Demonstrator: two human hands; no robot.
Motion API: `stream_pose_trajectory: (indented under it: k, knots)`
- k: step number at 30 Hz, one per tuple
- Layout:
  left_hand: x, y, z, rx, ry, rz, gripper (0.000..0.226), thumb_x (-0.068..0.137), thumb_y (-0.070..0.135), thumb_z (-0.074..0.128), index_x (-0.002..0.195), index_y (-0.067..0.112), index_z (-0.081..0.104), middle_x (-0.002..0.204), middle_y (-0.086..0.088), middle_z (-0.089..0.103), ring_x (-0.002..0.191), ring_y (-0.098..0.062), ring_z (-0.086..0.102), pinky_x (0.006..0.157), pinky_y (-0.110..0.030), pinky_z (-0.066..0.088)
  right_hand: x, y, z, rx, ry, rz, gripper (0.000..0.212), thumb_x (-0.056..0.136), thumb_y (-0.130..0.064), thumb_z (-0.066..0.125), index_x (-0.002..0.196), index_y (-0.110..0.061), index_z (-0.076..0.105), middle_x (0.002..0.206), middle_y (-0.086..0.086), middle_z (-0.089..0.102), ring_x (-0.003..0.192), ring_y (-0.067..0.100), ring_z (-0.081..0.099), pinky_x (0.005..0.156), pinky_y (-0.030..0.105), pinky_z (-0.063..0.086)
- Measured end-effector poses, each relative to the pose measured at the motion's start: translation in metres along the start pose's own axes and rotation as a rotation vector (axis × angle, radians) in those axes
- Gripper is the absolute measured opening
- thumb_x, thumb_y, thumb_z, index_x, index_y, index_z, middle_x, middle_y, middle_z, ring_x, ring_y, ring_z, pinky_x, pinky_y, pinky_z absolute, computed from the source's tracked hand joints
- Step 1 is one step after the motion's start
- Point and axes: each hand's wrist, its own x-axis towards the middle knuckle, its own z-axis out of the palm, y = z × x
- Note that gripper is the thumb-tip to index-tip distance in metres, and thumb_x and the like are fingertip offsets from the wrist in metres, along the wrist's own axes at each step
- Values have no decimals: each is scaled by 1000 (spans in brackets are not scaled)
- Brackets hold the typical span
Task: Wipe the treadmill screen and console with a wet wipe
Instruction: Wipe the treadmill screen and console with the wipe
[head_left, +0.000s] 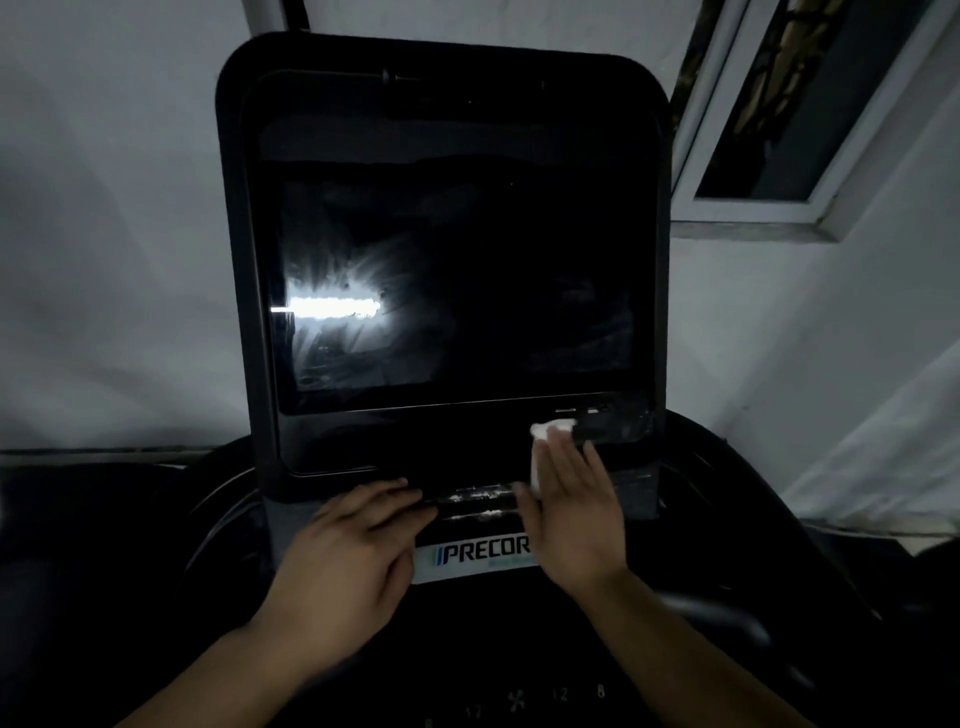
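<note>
The treadmill's dark screen (457, 291) fills the middle of the head view, with a bright light reflection on its left side. Below it runs the black console (337, 441) with a worn ledge and a PRECOR label (478, 553). My right hand (571, 514) lies flat on the console's lower right part, pressing a white wet wipe (545, 431) under its fingers; the wipe shows at the fingertips and beside the thumb. My left hand (348, 551) rests on the console's lower edge, fingers spread, holding nothing.
A white wall stands behind the console. A white-framed window (810, 130) sits at the upper right. Dark curved handrails (727, 457) flank the console. Keypad numbers and a fan symbol (514, 701) show faintly at the bottom.
</note>
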Motion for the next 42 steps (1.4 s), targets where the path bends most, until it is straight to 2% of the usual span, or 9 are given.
stream_pose_trajectory:
  k: [4,8,16,20,26,32,36,38,42]
  knots:
    - [-3,-3,1,4,10,-23,42,93,31,52,130,23,70,134,6,66,131,-16,55,103,-39,51,-39,47,-1,-80,-86,81,72,106,-52,26,130,2,66,137,20,64,135,28,56,124,41,27]
    - [-6,0,3,1,-6,-17,41,92,30,53,129,23,70,133,4,67,129,-17,57,104,-34,49,-40,50,10,-42,-414,348,112,86,-76,-14,154,-6,41,160,16,41,154,25,28,128,37,13]
    - [-5,6,1,-13,-10,4,41,94,32,52,130,22,69,133,3,67,128,-18,57,103,-35,49,-19,-38,-13,174,-629,224,87,101,-68,13,161,-5,12,171,14,-4,158,25,-13,126,33,-6]
    - [-7,7,0,-12,-11,20,41,95,33,51,131,23,69,134,4,66,129,-17,57,105,-32,46,-23,-50,5,190,-593,-10,120,76,-85,-17,162,-6,7,171,8,-8,157,17,-15,128,38,0]
    - [-23,-9,-9,-24,25,-49,41,98,39,49,130,23,69,134,5,66,128,-17,58,103,-38,51,-16,-5,-1,102,-594,387,100,92,-75,2,162,-4,6,171,19,4,159,27,-5,128,40,3]
    - [-26,-12,-14,-9,22,-32,40,98,39,49,129,25,69,133,6,67,127,-16,58,101,-35,51,-22,-156,32,277,-525,-10,88,98,-67,9,160,-6,25,168,20,21,158,32,11,128,43,9]
    - [-31,-25,-21,8,40,-53,40,98,39,48,128,24,71,131,5,68,125,-17,59,103,-34,49,-16,-158,22,262,-509,-213,82,93,-60,25,153,-6,43,163,15,37,153,29,28,127,42,16]
    - [-36,-33,-25,-6,49,-65,39,98,39,50,128,23,70,131,5,68,125,-17,60,102,-37,50,-18,-118,24,126,-407,-153,80,95,-63,30,145,-6,54,157,15,46,149,30,37,124,42,27]
    - [-43,-43,-31,-22,93,-120,39,98,39,52,127,22,72,129,5,69,123,-16,61,101,-37,51,-18,-57,1,-37,-628,283,113,81,-75,-13,159,-1,22,167,22,21,158,31,12,127,40,9]
